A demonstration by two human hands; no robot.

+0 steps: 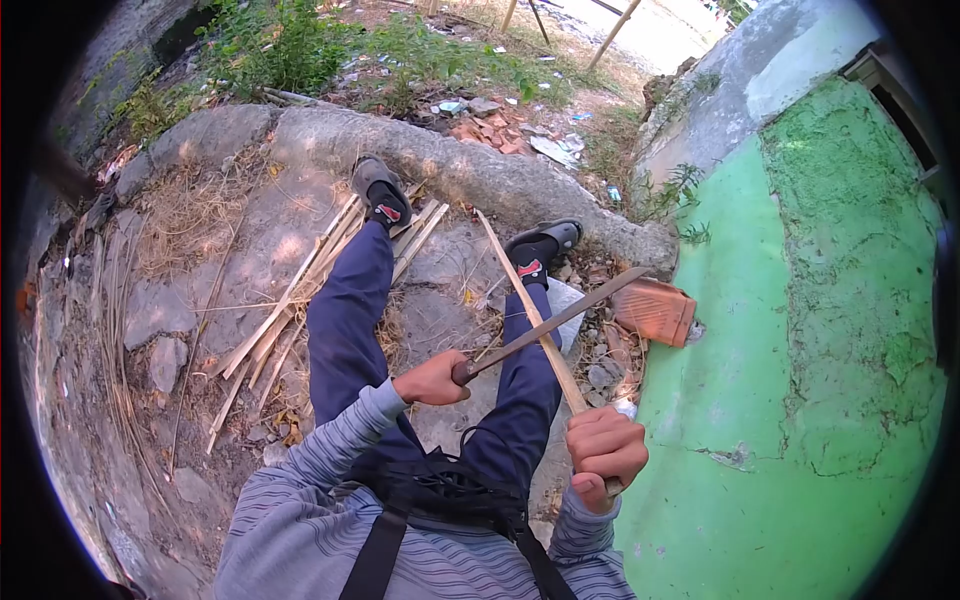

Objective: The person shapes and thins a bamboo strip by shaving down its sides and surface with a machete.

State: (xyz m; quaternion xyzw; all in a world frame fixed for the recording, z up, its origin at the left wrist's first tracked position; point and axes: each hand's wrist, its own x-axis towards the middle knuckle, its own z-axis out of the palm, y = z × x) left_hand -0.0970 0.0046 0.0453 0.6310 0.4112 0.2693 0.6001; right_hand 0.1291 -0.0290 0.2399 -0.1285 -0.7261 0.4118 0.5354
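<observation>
My left hand (432,378) is closed around the dark handle of a machete (598,296). Its long blade slants up and to the right, crossing the pale bamboo strip (567,380) above my lap. Fingers wrapped, my right hand (606,450) grips the near end of that strip. The strip runs away from me over my right leg, with its thin far end between my shoes near the low stone edge. Whether the blade's edge presses into the strip, I cannot tell.
A pile of split bamboo strips (290,310) lies beside my left leg. On the right are an orange hollow brick (654,310) and a green wall (715,400). A low stone kerb (450,165) curves past my feet, with rubble and plants beyond.
</observation>
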